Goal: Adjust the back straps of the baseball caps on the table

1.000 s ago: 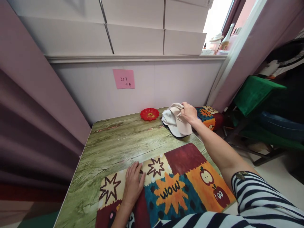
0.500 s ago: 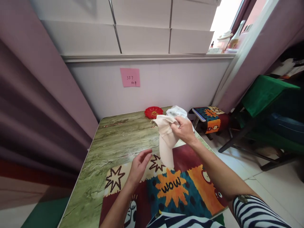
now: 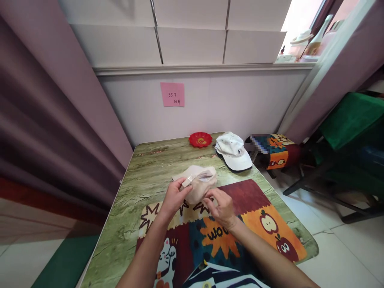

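A beige cap point(image 3: 199, 186) is held between my two hands above the table, its back opening and strap turned upward. The fingers of my left hand point(image 3: 175, 196) pinch it at the strap on the left side. On the lower right, my right hand point(image 3: 220, 206) grips its edge with thumb and fingers. A white cap point(image 3: 232, 150) with a small dark logo and a dark underside rests at the table's back right, apart from both hands.
A red scalloped dish point(image 3: 200, 139) stands at the back of the wood-patterned table point(image 3: 126, 224). A colourful mat point(image 3: 249, 200) covers the front. Beyond the table's right side are a cloth-covered stool point(image 3: 276, 150) and a green-draped chair point(image 3: 345, 116).
The beige cap has moved down and left and been turned over. My left hand has taken hold of it; my right hand has shifted down to its lower edge. The white cap now shows fully.
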Demonstrator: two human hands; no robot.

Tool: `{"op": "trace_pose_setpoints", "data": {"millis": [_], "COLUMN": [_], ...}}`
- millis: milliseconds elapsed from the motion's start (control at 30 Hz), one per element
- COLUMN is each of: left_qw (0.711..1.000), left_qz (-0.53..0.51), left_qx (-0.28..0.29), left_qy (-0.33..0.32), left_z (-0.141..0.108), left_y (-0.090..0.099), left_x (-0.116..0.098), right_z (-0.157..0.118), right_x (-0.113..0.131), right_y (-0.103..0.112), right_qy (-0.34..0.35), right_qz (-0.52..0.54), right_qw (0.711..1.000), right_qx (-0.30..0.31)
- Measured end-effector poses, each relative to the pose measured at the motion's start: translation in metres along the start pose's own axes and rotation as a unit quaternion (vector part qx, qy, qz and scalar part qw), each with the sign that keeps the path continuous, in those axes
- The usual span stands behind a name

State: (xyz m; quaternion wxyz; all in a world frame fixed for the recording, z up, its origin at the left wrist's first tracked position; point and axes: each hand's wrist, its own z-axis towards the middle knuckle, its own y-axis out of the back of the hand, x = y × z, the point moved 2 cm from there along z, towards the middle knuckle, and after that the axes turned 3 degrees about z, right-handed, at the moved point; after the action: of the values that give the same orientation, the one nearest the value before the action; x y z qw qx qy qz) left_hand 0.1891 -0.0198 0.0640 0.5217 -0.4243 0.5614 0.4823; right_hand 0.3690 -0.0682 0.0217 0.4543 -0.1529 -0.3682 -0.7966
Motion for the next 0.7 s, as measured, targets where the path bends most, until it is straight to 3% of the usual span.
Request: {"op": "trace_pose_setpoints", "data": {"millis": [133, 233, 367, 467, 700], "left_qw": [0.995, 0.987, 0.98, 0.985, 0.997], "left_qz": [0.083, 0.142, 0.178, 0.152, 0.04], "left_qx": [0.029, 0.027, 0.011, 0.002, -0.003], "left_qy": [-0.036, -0.065, -0.085, -0.08, -0.062], "left_z": [-0.014, -0.021, -0.028, -0.028, -0.021], "left_y": [0.009, 0.012, 0.015, 0.017, 0.02], "left_x": [0.003, -0.005, -0.008, -0.004, 0.012], "right_z": [0.032, 0.055, 0.061, 0.059, 0.054], "right_x": [0.005, 0.011, 0.013, 0.014, 0.02], "right_y": [0.026, 0.021, 0.0, -0.01, -0.013], "right_qy": [-0.006, -0.01, -0.065, -0.095, -0.114], "right_qz": [-0.005, -0.014, 0.009, 0.035, 0.059], "right_qw": [0.999, 1.0, 0.989, 0.982, 0.978], "right_qx": [-0.052, 0.022, 0.131, 0.162, 0.165]}}
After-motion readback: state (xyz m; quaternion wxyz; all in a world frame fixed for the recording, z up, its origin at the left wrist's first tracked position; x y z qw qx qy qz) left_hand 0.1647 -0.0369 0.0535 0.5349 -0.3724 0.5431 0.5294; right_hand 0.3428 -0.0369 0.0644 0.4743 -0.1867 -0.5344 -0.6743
